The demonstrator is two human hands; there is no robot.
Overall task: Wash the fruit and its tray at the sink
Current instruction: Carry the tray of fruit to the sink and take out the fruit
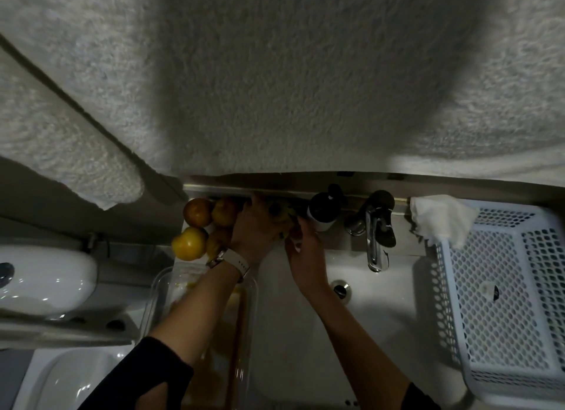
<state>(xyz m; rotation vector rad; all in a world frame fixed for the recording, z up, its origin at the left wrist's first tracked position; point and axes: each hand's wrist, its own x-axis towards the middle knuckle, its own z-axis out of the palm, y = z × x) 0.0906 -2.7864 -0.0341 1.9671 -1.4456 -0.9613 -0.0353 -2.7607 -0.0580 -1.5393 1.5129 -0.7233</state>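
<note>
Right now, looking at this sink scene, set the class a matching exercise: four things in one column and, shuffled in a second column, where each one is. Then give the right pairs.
Things
1. basket
2. tap
3. tray
4. cloth

Places
A. on the left rim of the sink, under the left forearm
B. draped over the basket's far corner
C. behind the basin, spout over it
D. right of the sink

Pairs: 1-D, 2-C, 3-A, 4-B
</note>
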